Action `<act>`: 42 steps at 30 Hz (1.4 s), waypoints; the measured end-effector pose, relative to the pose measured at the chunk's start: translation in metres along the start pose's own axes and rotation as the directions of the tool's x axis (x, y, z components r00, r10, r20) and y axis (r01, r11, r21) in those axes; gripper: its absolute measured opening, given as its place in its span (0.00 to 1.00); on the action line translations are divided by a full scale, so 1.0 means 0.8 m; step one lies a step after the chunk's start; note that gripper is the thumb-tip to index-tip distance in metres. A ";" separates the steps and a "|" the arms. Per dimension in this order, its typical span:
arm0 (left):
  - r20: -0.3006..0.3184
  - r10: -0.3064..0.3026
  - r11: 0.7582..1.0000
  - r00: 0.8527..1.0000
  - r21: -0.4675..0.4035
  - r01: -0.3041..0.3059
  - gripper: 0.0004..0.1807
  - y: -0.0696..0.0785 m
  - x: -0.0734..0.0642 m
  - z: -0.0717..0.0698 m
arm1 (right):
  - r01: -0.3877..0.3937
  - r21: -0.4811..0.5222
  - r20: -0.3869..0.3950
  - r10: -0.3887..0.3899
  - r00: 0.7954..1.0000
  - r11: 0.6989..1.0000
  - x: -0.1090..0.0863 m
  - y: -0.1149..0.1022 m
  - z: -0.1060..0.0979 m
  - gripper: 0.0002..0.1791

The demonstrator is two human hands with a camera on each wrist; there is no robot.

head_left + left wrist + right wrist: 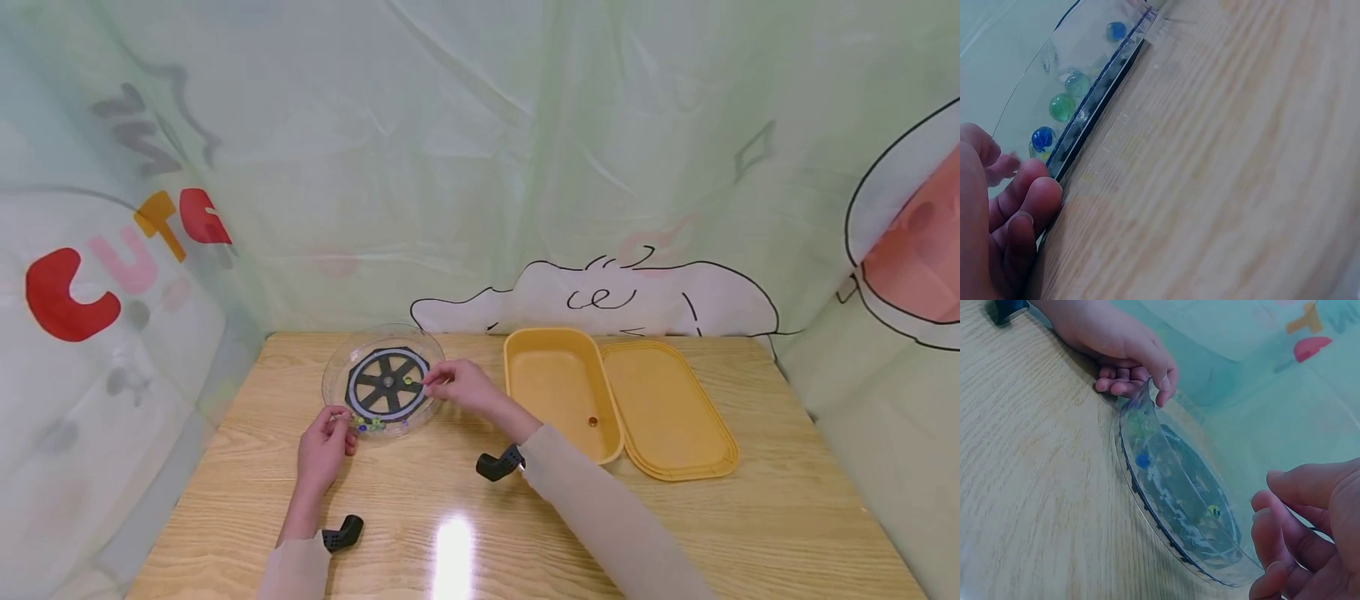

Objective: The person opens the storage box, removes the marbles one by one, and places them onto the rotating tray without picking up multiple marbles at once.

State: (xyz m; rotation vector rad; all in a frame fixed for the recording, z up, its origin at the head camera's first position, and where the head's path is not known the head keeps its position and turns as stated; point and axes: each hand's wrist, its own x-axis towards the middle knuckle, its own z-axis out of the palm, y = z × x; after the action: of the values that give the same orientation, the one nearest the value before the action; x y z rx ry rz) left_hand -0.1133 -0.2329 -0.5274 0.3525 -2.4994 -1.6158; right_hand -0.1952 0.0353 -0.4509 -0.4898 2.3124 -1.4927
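Observation:
A clear round dish (332,375) has a black, spoked wheel pattern in it. My left hand (322,446) pinches its near-left rim between thumb and fingers. Blue, green and yellowish glass marbles (1062,107) lie along the near side wall, close to those fingers. My right hand (467,387) hovers over the dish's right rim, fingers loosely curled and fingertips above the inside; nothing shows between them. In the right wrist view its thumb and index finger are above the rim. A yellow marble (408,381) sits on the wheel pattern just left of these fingertips.
Right of the dish stands an open yellow box (551,375) with one orange-brown marble (593,422) inside. Its yellow lid (667,408) lies flat beside it. A printed curtain (480,167) hangs behind the wooden table (420,492). Each wrist bears a black camera mount (343,533).

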 end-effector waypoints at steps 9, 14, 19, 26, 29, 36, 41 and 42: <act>-0.006 0.002 1.000 1.000 0.001 -0.002 0.10 0.002 0.000 0.000 | 0.006 -0.028 0.004 -0.006 1.000 1.000 -0.011 -0.006 -0.025 0.11; -0.008 0.000 1.000 1.000 0.007 0.000 0.10 0.002 -0.001 0.000 | -0.003 -0.043 -0.011 0.002 1.000 0.999 -0.018 -0.004 -0.050 0.10; -0.010 -0.014 1.000 1.000 0.023 0.014 0.10 0.002 -0.004 -0.001 | -0.018 -0.040 -0.057 0.016 0.998 0.999 -0.026 0.009 -0.080 0.10; -0.006 -0.009 0.999 1.000 0.032 0.009 0.11 0.002 -0.002 -0.001 | -0.020 -0.158 -0.076 0.008 0.997 0.987 -0.041 0.030 -0.125 0.09; -0.002 -0.011 0.999 1.000 0.037 0.011 0.11 0.002 0.000 -0.001 | -0.007 -0.242 -0.069 -0.010 0.998 0.970 -0.048 0.037 -0.141 0.08; 0.001 -0.015 0.999 1.000 0.031 0.015 0.12 0.002 0.000 -0.002 | 0.056 -0.360 0.028 -0.049 0.998 0.931 -0.060 0.049 -0.167 0.06; 0.002 -0.009 1.000 1.000 0.026 0.009 0.12 0.003 -0.001 -0.002 | 0.065 -0.447 0.148 0.002 0.989 0.892 -0.066 0.053 -0.176 0.05; 0.000 -0.008 1.000 1.000 0.025 0.008 0.12 0.003 -0.001 -0.002 | 0.061 -0.457 0.171 0.021 0.985 0.887 -0.067 0.054 -0.177 0.04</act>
State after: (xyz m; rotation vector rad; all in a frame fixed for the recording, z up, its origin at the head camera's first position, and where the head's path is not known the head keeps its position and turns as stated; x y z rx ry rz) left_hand -0.1124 -0.2332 -0.5242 0.3650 -2.5242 -1.5883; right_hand -0.2176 0.1901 -0.4303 -0.7344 2.5197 -0.8504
